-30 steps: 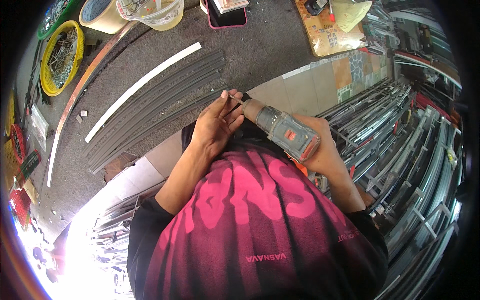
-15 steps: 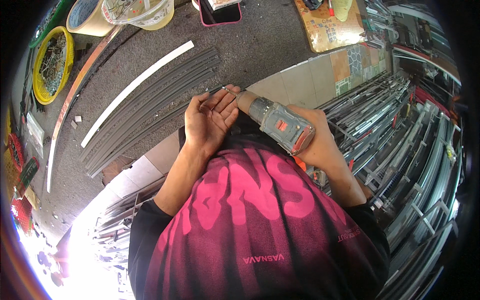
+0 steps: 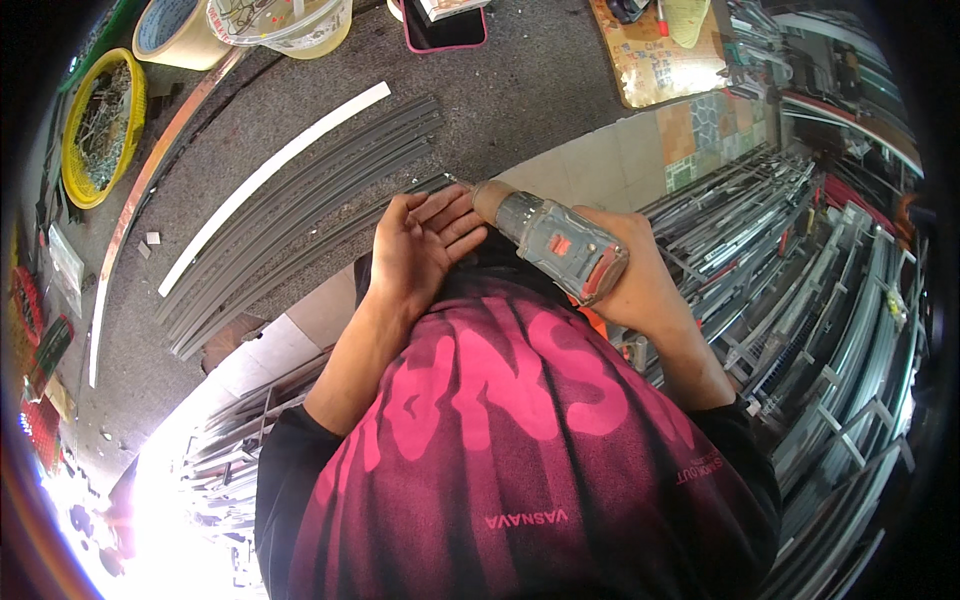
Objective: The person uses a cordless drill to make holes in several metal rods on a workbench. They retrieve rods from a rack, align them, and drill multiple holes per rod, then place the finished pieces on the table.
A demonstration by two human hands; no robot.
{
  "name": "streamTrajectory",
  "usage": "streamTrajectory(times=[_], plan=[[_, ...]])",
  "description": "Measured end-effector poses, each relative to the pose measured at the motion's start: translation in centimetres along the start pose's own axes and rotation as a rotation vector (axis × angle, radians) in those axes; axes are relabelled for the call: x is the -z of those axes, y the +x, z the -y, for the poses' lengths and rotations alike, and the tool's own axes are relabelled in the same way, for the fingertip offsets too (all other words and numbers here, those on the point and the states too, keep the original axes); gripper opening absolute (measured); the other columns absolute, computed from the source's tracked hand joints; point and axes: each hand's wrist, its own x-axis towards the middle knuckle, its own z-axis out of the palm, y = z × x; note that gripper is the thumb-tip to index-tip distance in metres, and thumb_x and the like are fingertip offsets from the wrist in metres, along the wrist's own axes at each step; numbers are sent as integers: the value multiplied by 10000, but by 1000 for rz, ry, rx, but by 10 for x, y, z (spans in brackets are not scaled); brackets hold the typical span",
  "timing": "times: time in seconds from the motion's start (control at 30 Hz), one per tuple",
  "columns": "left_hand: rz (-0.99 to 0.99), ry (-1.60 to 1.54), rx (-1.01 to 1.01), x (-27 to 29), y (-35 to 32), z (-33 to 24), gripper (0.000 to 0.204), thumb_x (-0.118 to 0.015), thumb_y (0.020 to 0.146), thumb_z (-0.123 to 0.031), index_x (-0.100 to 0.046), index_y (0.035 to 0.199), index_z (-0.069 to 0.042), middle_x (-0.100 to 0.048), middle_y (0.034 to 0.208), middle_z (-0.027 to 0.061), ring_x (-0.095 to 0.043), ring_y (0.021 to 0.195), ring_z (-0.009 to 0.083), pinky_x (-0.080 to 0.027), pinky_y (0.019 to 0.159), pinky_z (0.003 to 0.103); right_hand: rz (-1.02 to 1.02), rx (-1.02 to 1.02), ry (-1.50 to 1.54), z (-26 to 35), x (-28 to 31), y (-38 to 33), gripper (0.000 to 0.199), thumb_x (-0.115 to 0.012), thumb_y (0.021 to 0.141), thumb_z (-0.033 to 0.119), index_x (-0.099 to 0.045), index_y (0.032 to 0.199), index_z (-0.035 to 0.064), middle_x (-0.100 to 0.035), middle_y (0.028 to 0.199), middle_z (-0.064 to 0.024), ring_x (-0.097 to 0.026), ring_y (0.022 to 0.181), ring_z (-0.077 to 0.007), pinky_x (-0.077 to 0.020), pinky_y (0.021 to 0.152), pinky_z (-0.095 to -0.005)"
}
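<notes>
My right hand [image 3: 628,262] grips a grey cordless drill [image 3: 560,245] by its handle, with the chuck pointing up and left. The thin bit at the drill's front lies by the fingertips of my left hand [image 3: 425,240]. That hand is palm up with its fingers stretched out, and I can make out nothing in it. Just beyond it, a bundle of dark grey grooved strips [image 3: 320,195] lies on the dark grey surface. A white strip [image 3: 275,187] runs along the bundle's far side.
At the far left are a yellow basket [image 3: 72,165] of small metal pieces, a tape roll [image 3: 172,58] and a clear plastic tub [image 3: 320,38]. A pink-edged phone [image 3: 445,32] and a marked board [image 3: 640,90] lie far off. Metal profiles [image 3: 800,290] crowd the right.
My left hand has shifted slightly to the right, and its fingers now reach farther out below the drill's chuck. The drill has tilted a little; the strips lie as before.
</notes>
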Motion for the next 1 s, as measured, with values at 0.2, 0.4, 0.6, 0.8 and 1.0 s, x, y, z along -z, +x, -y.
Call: streamTrajectory(times=[0.2,0.4,0.6,0.8,1.0], plan=[[-288,1200,-922,27,-54,-9,283,-839,1002,-51,-833,1283,-21,-845,1148,116,-738,956,242,-612,798,375,-213,234,-260,21,2,0,681,-964,802,201,-765,1410,-33,-811,1159,-291,-770,1128,-491,-565,1078,-538],[-509,1724,-1513,81,-57,-33,362,-950,858,-18,-897,1202,-117,-779,1157,53,-695,1114,300,-533,1004,449,-12,169,-205,54,18,14,461,-979,774,197,-761,1114,-25,-791,998,-291,-780,980,-533,-620,882,-526],[-505,1741,-1524,101,-48,-33,390,-968,851,-42,-923,1212,-180,-763,1128,25,-690,1085,268,-514,1000,436,21,192,-291,87,26,24,390,-939,804,170,-699,1034,-34,-747,948,-294,-751,991,-548,-577,813,-528],[-506,1718,-1527,97,-48,-34,364,-962,852,-34,-929,1185,-177,-765,1114,24,-695,1064,257,-521,987,425,108,145,-414,106,37,38,397,-972,755,219,-771,1015,-4,-795,948,-290,-785,1006,-534,-620,906,-581],[-506,1702,-1525,97,-47,-34,369,-952,853,-25,-931,1188,-178,-771,1123,22,-697,1070,259,-518,991,421,109,187,-322,107,40,44,441,-967,779,216,-783,1110,-10,-775,926,-290,-758,968,-551,-603,810,-496]])
